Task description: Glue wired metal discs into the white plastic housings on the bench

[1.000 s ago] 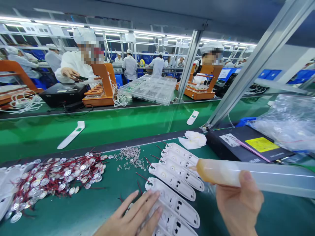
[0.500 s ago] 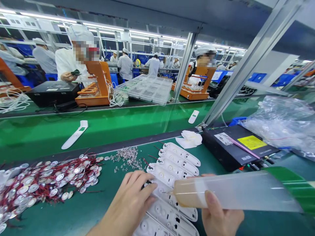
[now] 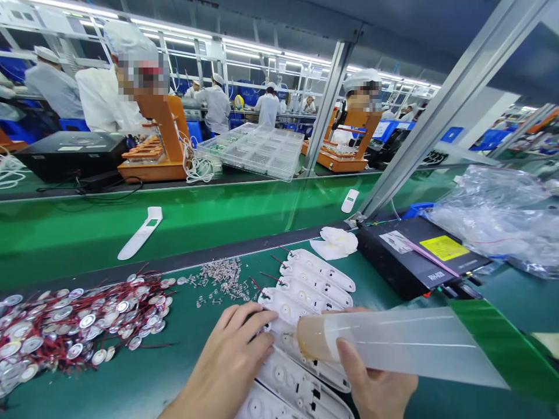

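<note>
My right hand (image 3: pixel 375 372) is wrapped round a large translucent tube (image 3: pixel 393 343) with a tan front end and a green rear part. The tube's front end is over one of several white plastic shells (image 3: pixel 283 372) laid side by side in a row; its tip is hidden. My left hand (image 3: pixel 238 349) rests at the left ends of the shells, fingers bent and touching one shell. Red wires stick out from the farther shells (image 3: pixel 321 269). Left of the hands lies a heap of silvery discs with red wires (image 3: pixel 87 320), and beyond my left hand a scatter of small metal parts (image 3: pixel 222 276).
A black box (image 3: pixel 419 256) and clear plastic bags (image 3: pixel 493 215) lie at the right, near a crumpled white tissue (image 3: pixel 335 243). White covers (image 3: pixel 142 234) lie on the green belt (image 3: pixel 244 224). Across it are orange fixtures (image 3: pixel 170 142), a clear tray (image 3: pixel 262 151) and people in white.
My right hand and the tube have shifted left, bringing the tube's front nearer my left hand. The covers on the belt have moved slightly right. The view has turned a little.
</note>
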{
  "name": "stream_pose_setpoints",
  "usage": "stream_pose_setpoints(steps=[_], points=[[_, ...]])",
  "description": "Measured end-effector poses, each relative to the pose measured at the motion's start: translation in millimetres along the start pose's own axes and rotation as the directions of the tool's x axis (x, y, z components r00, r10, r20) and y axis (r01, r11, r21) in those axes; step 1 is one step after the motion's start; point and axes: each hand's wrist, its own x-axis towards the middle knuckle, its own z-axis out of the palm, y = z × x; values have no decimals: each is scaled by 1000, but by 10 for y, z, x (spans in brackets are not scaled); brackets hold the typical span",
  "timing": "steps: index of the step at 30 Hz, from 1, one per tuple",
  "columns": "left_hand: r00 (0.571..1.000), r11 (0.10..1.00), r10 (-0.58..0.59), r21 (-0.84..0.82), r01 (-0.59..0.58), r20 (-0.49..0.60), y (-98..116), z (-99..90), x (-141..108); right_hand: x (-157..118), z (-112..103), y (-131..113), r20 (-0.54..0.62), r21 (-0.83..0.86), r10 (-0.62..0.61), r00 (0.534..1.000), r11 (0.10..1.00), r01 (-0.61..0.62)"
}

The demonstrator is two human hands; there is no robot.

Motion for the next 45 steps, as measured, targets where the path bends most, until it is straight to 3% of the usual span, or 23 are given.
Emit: stream_pose_setpoints(steps=[3, 8, 12, 14, 18, 21, 27, 32, 39, 45], points=[[1000, 1000, -4, 22, 4, 8, 0, 22, -11, -6, 37, -43, -41, -22, 31, 999, 999, -32], [1000, 1000, 10, 29, -11, 19, -13, 13, -23, -20, 33, 51, -4, -37, -81, 997, 996, 81], [1000, 1000, 1, 20, -1, 28, -18, 2, -34, -14, 51, -120, -48, -3, 109, 993, 994, -110], [1000, 1000, -5, 16, 5, 22, -11, 0, -33, 6, 64, -241, -58, -2, 138, 989, 990, -139], [1000, 1000, -8, 18, 8, 8, -1, 1, -25, 53, 58, -291, -84, -65, 111, 990, 991, -116], [1000, 1000, -2, 3, 2, 0, 1, 4, -19, 59, 21, -131, -91, -95, 50, 995, 994, -59], [1000, 999, -10, -44, 9, -17, 13, -9, 4, 11, -36, 192, 39, -7, -86, 996, 996, 86], [999, 1000, -22, -11, 22, 26, 7, -2, -14, 35, -28, 129, 57, 5, -158, 986, 988, 158], [997, 999, -37, 12, 36, 62, -5, 5, -20, 73, 12, -238, -49, -61, 66, 997, 996, -69], [1000, 1000, 6, 14, -6, -2, 3, 14, -16, 69, 37, -331, -51, -7, 86, 995, 996, -87]])
